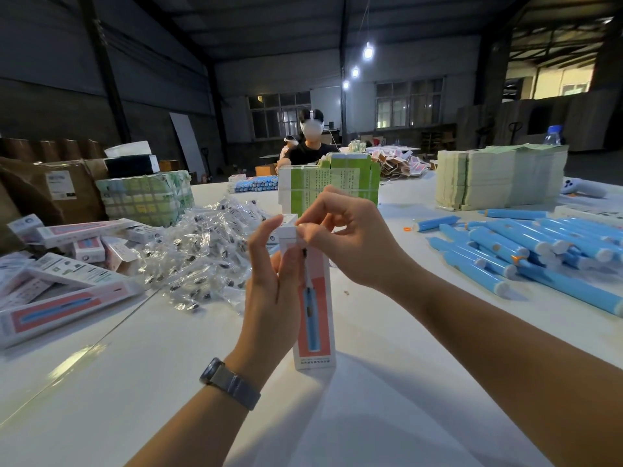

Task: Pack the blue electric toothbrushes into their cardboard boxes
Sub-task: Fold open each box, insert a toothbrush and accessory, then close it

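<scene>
A tall cardboard box (315, 318), white and pink with a printed blue toothbrush, stands upright on the white table (168, 382) in the middle. My left hand (273, 274) holds the box's upper part from the left side. My right hand (344, 234) pinches the white top flap at the box's upper end. A pile of loose blue electric toothbrushes (526, 254) lies to the right. What is inside the box is hidden.
Packed pink-and-white boxes (70, 284) lie scattered at the left beside a heap of clear plastic sachets (205, 254). Stacks of flat green cartons (499, 176) and a green bundle (332, 187) stand behind. Another person (308, 143) sits across the table. A water bottle (554, 134) stands far right.
</scene>
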